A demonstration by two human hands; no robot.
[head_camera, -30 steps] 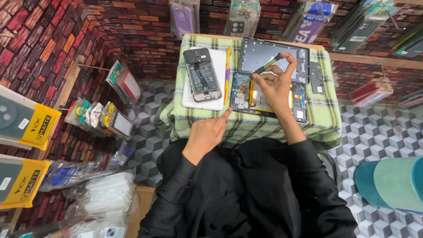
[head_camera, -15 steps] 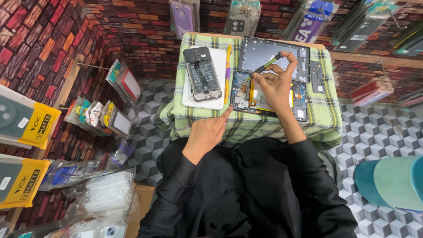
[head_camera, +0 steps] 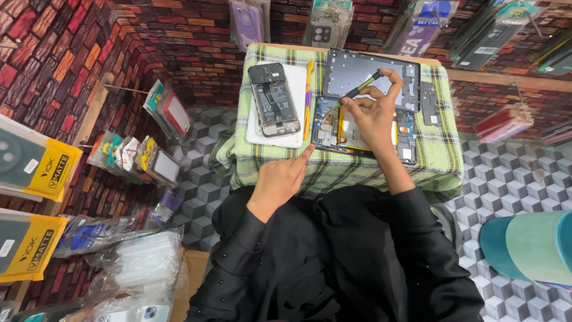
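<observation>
A small table (head_camera: 444, 161) is covered by a green plaid cloth (head_camera: 357, 170). On the left, a white rectangular pad (head_camera: 295, 140) is laid. On the right, an opened tablet with exposed circuit boards (head_camera: 405, 140) is placed, with its dark back frame (head_camera: 351, 68) farther away.

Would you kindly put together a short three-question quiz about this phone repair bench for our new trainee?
1. True or false: the right hand holds a screwdriver over the opened tablet.
2. Where does the opened phone lie? A) on the white board B) on the tiled floor C) in the left hand
3. Fill in: the left forefinger points at the edge of the green checked ___.

Key: 1 true; 2 A; 3 cloth.
</observation>
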